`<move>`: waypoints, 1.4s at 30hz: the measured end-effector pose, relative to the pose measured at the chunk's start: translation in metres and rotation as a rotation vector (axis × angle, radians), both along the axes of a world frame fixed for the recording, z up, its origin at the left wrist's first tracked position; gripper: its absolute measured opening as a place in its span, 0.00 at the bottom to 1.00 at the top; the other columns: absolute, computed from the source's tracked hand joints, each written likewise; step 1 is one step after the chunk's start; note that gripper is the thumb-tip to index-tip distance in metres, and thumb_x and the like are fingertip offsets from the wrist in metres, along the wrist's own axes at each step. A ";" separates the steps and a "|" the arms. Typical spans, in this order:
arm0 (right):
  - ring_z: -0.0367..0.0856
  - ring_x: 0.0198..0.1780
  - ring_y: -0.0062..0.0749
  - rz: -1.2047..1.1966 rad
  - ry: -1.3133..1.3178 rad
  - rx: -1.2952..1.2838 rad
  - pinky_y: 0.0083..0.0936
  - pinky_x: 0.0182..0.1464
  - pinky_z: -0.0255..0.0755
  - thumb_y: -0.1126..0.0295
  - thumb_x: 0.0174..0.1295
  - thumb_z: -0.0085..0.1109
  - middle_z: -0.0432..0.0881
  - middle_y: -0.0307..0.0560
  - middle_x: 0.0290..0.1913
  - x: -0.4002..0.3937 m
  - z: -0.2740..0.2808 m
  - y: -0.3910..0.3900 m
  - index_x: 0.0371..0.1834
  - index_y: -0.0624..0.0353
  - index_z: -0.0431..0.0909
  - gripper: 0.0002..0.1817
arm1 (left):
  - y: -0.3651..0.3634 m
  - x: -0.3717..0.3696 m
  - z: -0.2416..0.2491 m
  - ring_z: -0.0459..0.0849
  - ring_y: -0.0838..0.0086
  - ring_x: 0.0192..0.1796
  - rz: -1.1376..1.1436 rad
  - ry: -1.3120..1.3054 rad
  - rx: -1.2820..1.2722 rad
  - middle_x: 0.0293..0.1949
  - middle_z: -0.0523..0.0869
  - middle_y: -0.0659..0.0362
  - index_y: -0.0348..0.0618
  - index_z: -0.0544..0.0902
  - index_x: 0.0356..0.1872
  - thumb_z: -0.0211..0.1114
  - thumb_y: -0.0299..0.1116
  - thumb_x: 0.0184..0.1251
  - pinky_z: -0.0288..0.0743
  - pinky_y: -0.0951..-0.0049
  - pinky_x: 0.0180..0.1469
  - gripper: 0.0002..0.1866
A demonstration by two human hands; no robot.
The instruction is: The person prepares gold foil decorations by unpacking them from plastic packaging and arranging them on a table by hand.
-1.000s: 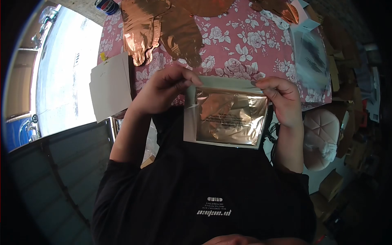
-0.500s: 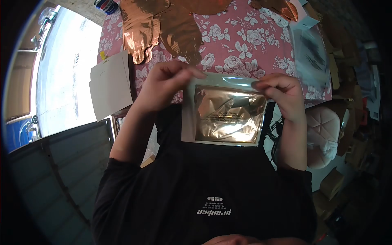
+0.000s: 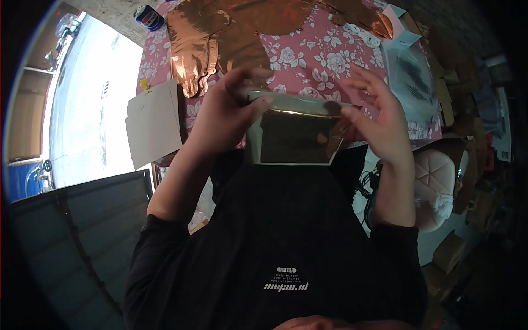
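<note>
In front of my chest is a clear plastic packet [image 3: 297, 140] with shiny copper-gold foil inside and a pale border, its upper edge tilted away. My left hand [image 3: 228, 113] holds its upper left corner, thumb pressed on the near face and fingers behind, slightly blurred. At the upper right corner, my right hand [image 3: 382, 118] has its fingers spread apart. Its thumb touches or lies close to the packet. Beyond the hands, large copper foil balloons [image 3: 192, 44] lie flat on the table.
A pink floral tablecloth [image 3: 291, 55] covers the table. Pale cards [image 3: 154, 126] sit at its left edge, with a Pepsi can [image 3: 148, 18] at the back left. Plastic bags [image 3: 412, 82] and a white box [image 3: 401, 27] are on the right. A cushioned stool [image 3: 434, 187] stands beside me.
The packet has tipped so its face looks darker and shorter, and its lower edge has risen. My right hand's fingers have spread from a pinch on the top edge.
</note>
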State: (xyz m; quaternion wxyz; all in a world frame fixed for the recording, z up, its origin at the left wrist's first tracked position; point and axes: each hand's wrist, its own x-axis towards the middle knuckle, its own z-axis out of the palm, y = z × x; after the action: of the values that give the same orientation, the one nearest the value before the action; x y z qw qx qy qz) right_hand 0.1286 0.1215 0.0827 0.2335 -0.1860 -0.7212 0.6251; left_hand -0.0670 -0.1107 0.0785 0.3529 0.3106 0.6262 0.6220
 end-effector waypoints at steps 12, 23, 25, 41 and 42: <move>0.85 0.33 0.16 0.312 -0.386 0.337 0.21 0.36 0.78 0.74 0.73 0.73 0.92 0.40 0.33 -0.012 0.022 -0.004 0.46 0.64 0.94 0.06 | -0.006 0.000 -0.008 0.89 0.79 0.46 -0.158 0.084 -0.074 0.46 0.93 0.59 0.35 0.89 0.59 0.76 0.33 0.80 0.83 0.72 0.51 0.15; 0.85 0.35 0.17 0.223 -0.305 -0.182 0.20 0.38 0.79 0.73 0.76 0.73 0.91 0.38 0.36 -0.004 -0.015 0.014 0.52 0.63 0.88 0.08 | 0.000 -0.014 -0.021 0.86 0.82 0.45 0.065 0.066 -0.076 0.41 0.93 0.62 0.35 0.92 0.49 0.75 0.38 0.81 0.81 0.73 0.50 0.13; 0.86 0.36 0.18 0.203 -0.149 -0.278 0.21 0.39 0.80 0.73 0.76 0.73 0.92 0.39 0.38 -0.004 -0.029 0.017 0.53 0.63 0.88 0.08 | 0.002 -0.018 -0.026 0.86 0.82 0.46 0.076 0.080 -0.091 0.42 0.92 0.63 0.35 0.92 0.50 0.76 0.38 0.81 0.81 0.73 0.50 0.14; 0.90 0.50 0.27 -0.139 0.126 -0.641 0.29 0.58 0.83 0.75 0.80 0.68 0.92 0.46 0.52 -0.014 -0.070 0.002 0.58 0.63 0.83 0.09 | 0.005 -0.005 -0.053 0.89 0.79 0.50 0.149 -0.302 0.018 0.54 0.94 0.61 0.39 0.87 0.68 0.72 0.26 0.81 0.84 0.72 0.57 0.18; 0.90 0.50 0.26 -0.105 0.047 -0.592 0.28 0.58 0.83 0.77 0.79 0.68 0.92 0.45 0.52 -0.013 -0.064 0.003 0.59 0.63 0.83 0.10 | 0.003 -0.008 -0.052 0.89 0.79 0.50 0.149 -0.305 0.015 0.54 0.94 0.61 0.39 0.87 0.68 0.72 0.26 0.81 0.84 0.72 0.57 0.18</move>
State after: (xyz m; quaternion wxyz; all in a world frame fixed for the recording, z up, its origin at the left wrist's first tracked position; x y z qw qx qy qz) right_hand 0.1160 0.1245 0.0183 0.2175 -0.2683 -0.4914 0.7995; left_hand -0.0745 -0.1077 0.0266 0.3943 0.1680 0.5820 0.6910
